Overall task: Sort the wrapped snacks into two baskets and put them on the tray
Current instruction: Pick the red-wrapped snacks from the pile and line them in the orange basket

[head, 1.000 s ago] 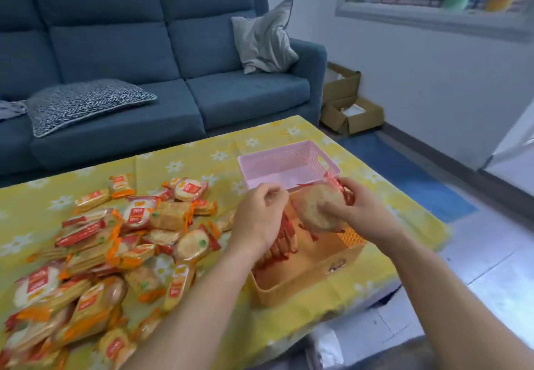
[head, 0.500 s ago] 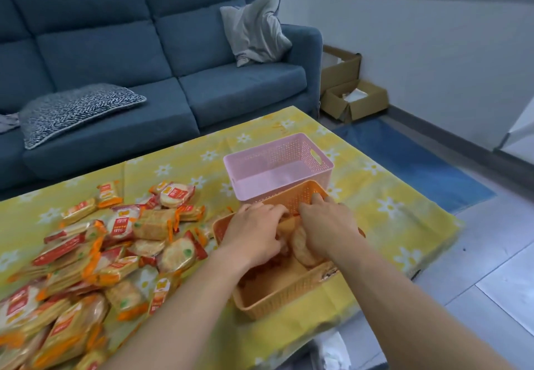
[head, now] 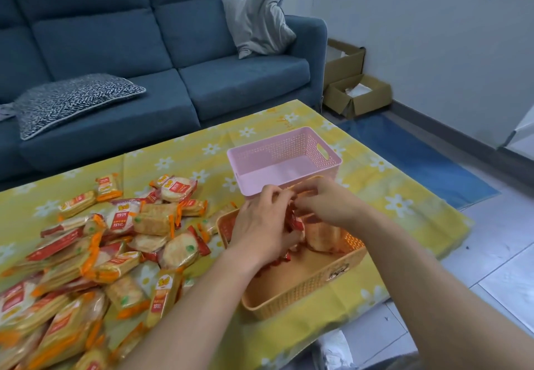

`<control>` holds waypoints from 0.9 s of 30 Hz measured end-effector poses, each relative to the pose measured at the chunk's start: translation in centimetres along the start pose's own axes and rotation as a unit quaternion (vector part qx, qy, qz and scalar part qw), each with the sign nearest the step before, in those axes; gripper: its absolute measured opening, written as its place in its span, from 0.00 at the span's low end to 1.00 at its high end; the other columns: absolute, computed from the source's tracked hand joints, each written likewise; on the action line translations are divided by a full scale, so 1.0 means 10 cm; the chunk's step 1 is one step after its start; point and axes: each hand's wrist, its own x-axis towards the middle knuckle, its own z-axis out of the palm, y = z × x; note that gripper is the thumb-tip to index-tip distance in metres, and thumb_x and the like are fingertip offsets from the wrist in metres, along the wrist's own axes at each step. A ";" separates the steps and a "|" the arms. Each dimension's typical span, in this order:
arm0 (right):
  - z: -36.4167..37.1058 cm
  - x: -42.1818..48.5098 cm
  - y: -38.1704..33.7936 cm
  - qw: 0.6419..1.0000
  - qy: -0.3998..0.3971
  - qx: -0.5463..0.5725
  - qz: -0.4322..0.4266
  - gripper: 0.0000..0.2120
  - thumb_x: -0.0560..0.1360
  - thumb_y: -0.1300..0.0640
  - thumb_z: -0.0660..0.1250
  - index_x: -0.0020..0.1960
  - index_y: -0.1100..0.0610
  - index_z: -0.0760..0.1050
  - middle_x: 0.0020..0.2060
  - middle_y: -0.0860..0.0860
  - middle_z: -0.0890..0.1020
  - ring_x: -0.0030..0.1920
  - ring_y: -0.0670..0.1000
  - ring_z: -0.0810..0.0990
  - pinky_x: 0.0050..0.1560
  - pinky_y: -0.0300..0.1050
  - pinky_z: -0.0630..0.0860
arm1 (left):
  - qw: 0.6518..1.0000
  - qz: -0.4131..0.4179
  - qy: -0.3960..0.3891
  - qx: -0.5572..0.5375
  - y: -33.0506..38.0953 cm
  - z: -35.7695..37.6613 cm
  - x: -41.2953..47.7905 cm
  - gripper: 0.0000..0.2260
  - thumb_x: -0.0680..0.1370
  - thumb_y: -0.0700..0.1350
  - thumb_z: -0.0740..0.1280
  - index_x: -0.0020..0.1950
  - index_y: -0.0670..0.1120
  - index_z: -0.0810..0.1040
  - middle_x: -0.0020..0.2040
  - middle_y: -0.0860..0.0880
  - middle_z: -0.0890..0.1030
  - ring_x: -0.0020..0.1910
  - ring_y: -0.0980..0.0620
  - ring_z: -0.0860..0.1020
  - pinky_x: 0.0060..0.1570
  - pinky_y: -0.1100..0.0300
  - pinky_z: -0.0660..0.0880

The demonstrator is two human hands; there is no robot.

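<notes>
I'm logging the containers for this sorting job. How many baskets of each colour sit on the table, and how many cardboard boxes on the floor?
Pink basket: 1
Orange basket: 1
Cardboard boxes: 2
Total: 4

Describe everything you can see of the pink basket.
The pink basket is rectangular and seemingly plastic, with perforated walls, a solid floor and an oval handle slot in its right end wall. It stands upright and empty on the yellow flowered tablecloth, directly behind the orange basket, whose far rim overlaps its near wall in this view.
</notes>
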 end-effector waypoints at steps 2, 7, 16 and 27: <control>-0.08 0.03 0.07 0.988 0.077 -0.130 -0.018 0.13 0.75 0.65 0.62 0.53 0.52 0.80 0.49 0.55 0.85 0.46 0.51 0.82 0.47 0.50 0.81 | 1.000 -0.015 0.018 0.008 0.00 0.01 0.01 0.22 0.70 0.58 0.70 0.62 0.56 0.73 0.61 0.54 0.71 0.59 0.49 0.75 0.57 0.54 0.71; 0.00 0.01 0.18 0.882 0.052 -0.469 -0.017 0.20 0.72 0.60 0.65 0.63 0.50 0.76 0.54 0.50 0.80 0.57 0.55 0.79 0.46 0.49 0.79 | 0.999 -0.011 0.013 0.034 -0.04 0.02 -0.06 0.19 0.71 0.59 0.66 0.60 0.56 0.77 0.68 0.54 0.68 0.66 0.49 0.68 0.63 0.53 0.68; -0.08 -0.05 0.11 0.884 0.030 -0.467 -0.004 0.04 0.71 0.52 0.65 0.41 0.52 0.73 0.38 0.48 0.78 0.39 0.52 0.78 0.34 0.47 0.77 | 0.998 -0.002 -0.011 0.070 -0.04 -0.02 -0.12 0.21 0.68 0.64 0.66 0.58 0.57 0.74 0.71 0.52 0.65 0.68 0.46 0.64 0.63 0.50 0.65; 0.13 0.06 0.05 0.986 0.061 -0.156 0.025 0.09 0.73 0.57 0.65 0.44 0.60 0.82 0.37 0.59 0.84 0.40 0.61 0.82 0.42 0.54 0.81 | 0.999 0.008 0.013 0.038 0.05 0.07 -0.11 0.33 0.70 0.60 0.70 0.71 0.59 0.61 0.67 0.52 0.68 0.66 0.46 0.66 0.65 0.49 0.66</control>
